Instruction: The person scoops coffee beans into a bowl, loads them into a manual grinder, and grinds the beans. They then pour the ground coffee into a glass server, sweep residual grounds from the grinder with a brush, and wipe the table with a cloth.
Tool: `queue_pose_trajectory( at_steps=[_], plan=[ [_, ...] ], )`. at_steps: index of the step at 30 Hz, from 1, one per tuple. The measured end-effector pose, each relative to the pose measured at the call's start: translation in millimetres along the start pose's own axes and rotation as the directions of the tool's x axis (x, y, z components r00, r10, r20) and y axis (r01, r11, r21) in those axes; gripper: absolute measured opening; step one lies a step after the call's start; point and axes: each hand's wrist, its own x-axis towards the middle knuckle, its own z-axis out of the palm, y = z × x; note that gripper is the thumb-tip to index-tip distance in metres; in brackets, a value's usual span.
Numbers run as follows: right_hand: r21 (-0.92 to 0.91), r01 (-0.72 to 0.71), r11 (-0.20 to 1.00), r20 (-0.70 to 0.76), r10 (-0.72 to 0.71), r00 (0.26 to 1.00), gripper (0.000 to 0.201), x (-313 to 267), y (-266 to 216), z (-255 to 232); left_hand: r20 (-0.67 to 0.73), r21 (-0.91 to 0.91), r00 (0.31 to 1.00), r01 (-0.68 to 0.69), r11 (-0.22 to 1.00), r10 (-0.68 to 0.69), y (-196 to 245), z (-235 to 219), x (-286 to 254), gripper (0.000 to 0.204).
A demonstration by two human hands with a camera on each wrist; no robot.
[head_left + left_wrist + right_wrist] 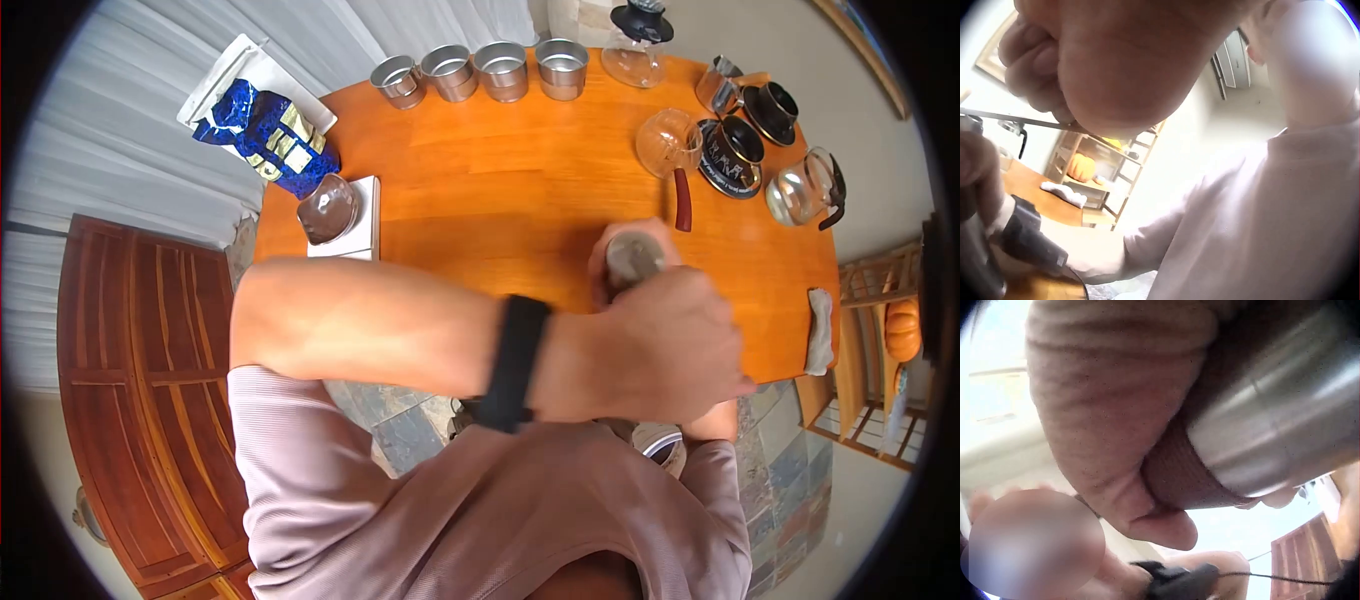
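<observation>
Above the wooden tabletop (480, 190), the right hand (1110, 406) grips the metal cylinder (1272, 425), top facing up; its crank (1029, 120) reaches sideways to the left hand (660, 345), curled round its outer end.

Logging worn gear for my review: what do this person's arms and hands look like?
Short sleeves of a finely textured, pale mauve shirt leave both forearms bare. The left hand and right hand wear no gloves. Each wrist wears a black strap with a boxy dark unit and a thin dark cable.
</observation>
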Motion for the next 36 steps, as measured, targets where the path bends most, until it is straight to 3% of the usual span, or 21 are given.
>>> queue_pose_trajectory(
  at_steps=[2,3,5,6,10,12,14,15,17,18,20,22,24,26,27,29,30,31,33,34,36],
  plan=[
    [0.117,0.131,0.984,-0.002,-0.131,0.991,0.030,4.0,-3.0,-5.4,-0.083,-0.049,0.996,0.038,0.998,-0.042,-9.4,-25.5,-30.6,0.033],
    [0.224,0.255,0.941,-0.020,-0.257,0.966,0.029,4.0,-5.0,-7.3,0.008,0.000,0.990,0.143,0.990,-0.143,-14.8,-36.4,-47.2,0.034],
    [0.248,0.215,0.945,-0.090,-0.198,0.976,0.032,-4.6,-12.5,1.9,0.159,0.059,0.923,0.346,0.936,-0.351,-35.3,-49.5,-82.2,0.035],
    [0.242,0.146,0.959,-0.077,-0.131,0.988,0.032,-4.7,-19.5,9.7,0.229,0.034,0.843,0.493,0.869,-0.487,-44.7,-54.0,-94.6,0.035],
    [0.332,-0.007,0.943,0.009,0.004,1.000,0.031,-12.1,-16.4,19.7,0.280,0.105,0.817,0.496,0.862,-0.504,-51.3,-50.2,-110.0,0.034],
    [0.360,-0.055,0.931,0.079,0.028,0.996,0.031,-13.3,-18.5,20.9,0.148,0.123,0.837,0.513,0.849,-0.527,-58.2,-48.7,-101.9,0.039],
    [-0.053,0.317,0.947,0.348,-0.280,0.895,0.030,-5.2,-18.8,33.0,0.161,0.147,0.833,0.510,0.848,-0.529,-81.8,-33.9,-88.1,0.043],
    [-0.055,0.319,0.946,0.356,-0.280,0.892,0.030,-0.5,-16.0,45.6,0.188,0.172,0.831,0.498,0.850,-0.524,-87.0,-26.6,-78.3,0.048],
    [0.069,0.093,0.993,0.576,-0.115,0.809,0.025,6.0,-5.0,73.2,0.206,0.105,0.932,0.282,0.953,-0.299,-80.8,-5.4,-48.9,0.054],
    [0.066,0.093,0.993,0.576,-0.114,0.809,0.025,1.3,0.7,73.2,0.134,0.096,0.965,0.215,0.972,-0.226,-72.2,4.6,-35.3,0.055],
    [0.023,0.020,1.000,0.343,-0.027,0.939,0.025,-10.4,8.5,65.8,0.049,0.046,0.986,0.159,0.986,-0.161,-51.6,16.9,-7.8,0.055],
    [-0.086,0.036,0.996,0.251,-0.014,0.968,0.026,-14.3,-4.3,64.2,0.036,-0.002,0.984,0.176,0.984,-0.176,-30.5,15.1,2.9,0.054],
    [-0.291,0.067,0.954,0.043,-0.057,0.997,0.027,-17.4,-27.2,61.4,0.015,-0.056,1.000,0.024,0.998,-0.023,-1.3,9.0,3.9,0.028],
    [-0.471,0.048,0.881,-0.154,-0.135,0.979,0.028,-18.1,-36.3,59.6,-0.065,-0.085,0.998,-0.004,0.996,-0.001,16.0,11.3,-13.4,0.037],
    [-0.468,0.048,0.883,-0.153,-0.135,0.979,0.028,-10.4,-27.2,44.6,-0.151,-0.104,0.988,-0.036,0.994,0.020,17.8,11.9,-23.2,0.047],
    [0.119,0.247,0.962,-0.031,-0.245,0.969,0.034,2.9,2.0,5.2,0.080,-0.027,0.993,0.084,0.996,-0.082,11.8,-16.9,-48.2,0.047],
    [0.194,0.245,0.950,-0.045,-0.241,0.970,0.038,-0.8,-2.4,0.5,0.118,-0.002,0.967,0.227,0.974,-0.225,3.6,-30.5,-58.7,0.048],
    [0.198,0.251,0.948,-0.052,-0.245,0.968,0.038,-6.3,-7.1,4.7,0.154,0.025,0.918,0.366,0.930,-0.365,-6.0,-42.7,-69.1,0.049],
    [0.217,0.259,0.941,-0.092,-0.244,0.965,0.037,-14.5,-15.5,16.7,0.116,0.206,0.860,0.469,0.859,-0.497,-43.7,-48.6,-99.1,0.051],
    [-0.082,0.251,0.965,0.173,-0.234,0.957,0.036,-6.0,-19.2,11.2,0.121,0.208,0.857,0.472,0.857,-0.501,-57.3,-42.0,-102.9,0.051],
    [-0.129,0.294,0.947,0.276,-0.250,0.928,0.034,0.6,-14.8,38.5,0.123,0.206,0.785,0.579,0.789,-0.607,-76.1,-35.3,-107.5,0.053]
  ],
)
